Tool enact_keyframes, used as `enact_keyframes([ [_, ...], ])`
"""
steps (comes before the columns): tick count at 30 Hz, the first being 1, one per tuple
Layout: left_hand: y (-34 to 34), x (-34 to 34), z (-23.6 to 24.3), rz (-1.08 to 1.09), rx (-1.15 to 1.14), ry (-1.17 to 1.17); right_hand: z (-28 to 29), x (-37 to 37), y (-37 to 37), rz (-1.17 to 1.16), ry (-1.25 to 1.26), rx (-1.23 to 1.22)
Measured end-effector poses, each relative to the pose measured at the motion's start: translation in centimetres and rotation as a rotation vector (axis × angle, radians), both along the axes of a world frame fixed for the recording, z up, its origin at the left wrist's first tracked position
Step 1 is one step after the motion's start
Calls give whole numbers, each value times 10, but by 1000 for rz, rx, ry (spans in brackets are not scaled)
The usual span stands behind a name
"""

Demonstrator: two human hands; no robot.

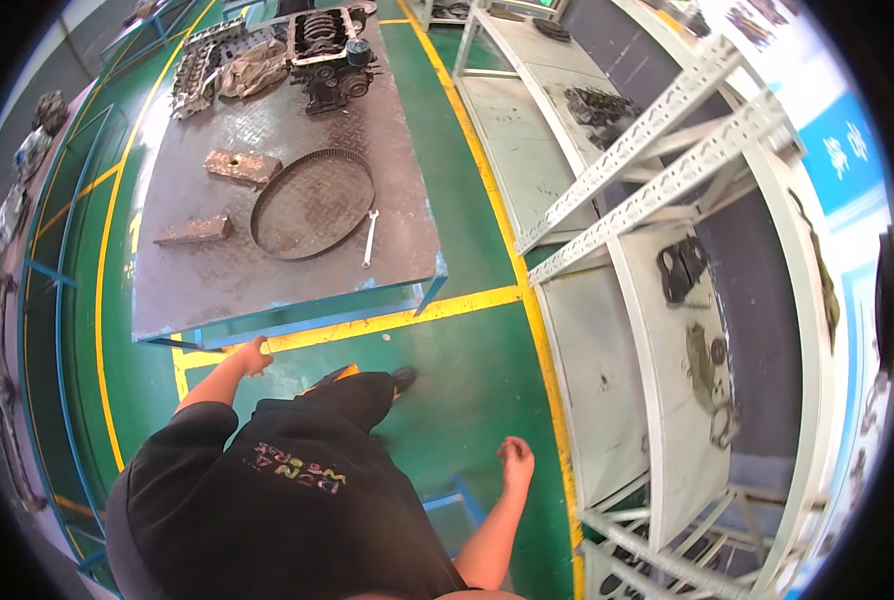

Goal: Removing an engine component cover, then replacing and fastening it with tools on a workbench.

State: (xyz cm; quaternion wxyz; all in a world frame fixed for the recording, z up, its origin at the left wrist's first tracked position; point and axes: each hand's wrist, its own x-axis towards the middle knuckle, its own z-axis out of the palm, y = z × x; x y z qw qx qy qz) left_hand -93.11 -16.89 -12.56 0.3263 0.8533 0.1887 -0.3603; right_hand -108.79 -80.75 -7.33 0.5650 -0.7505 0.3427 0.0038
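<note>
Brown metal-topped bench with a blue frame point(202, 295), standing on the green floor point(447, 395) ahead of the person. Left hand point(254, 356): near the bench's front edge, fingers loosely curled, partly open. Right hand point(516, 463): held out over the floor, between the bench and the white metal shelving point(592, 215), fingers relaxed and half bent. On the bench, a silver wrench point(371, 240) lies just beside a black toothed belt loop point(259, 232); two rusty brown metal blocks point(242, 166) lie left of the loop, and a dark engine block point(327, 50) stands at the far end.
</note>
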Motion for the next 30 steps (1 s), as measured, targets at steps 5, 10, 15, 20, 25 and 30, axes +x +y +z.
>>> enact_keyframes([
  [5,-10,-1,-128,59,98,348,3,170,-57,259,6,-72],
  [10,-150,89,-123,212,-244,521,8,283,-89,395,118,-65],
  [15,-278,250,-30,339,-448,115,4,418,-152,529,50,-81],
  [20,-319,324,-20,586,-283,-123,-7,573,-196,729,17,93],
  [25,-361,311,-59,979,-133,-9,0,719,-210,963,98,50],
  [30,-379,322,6,1163,-39,-171,31,835,-163,1032,-69,-80],
])
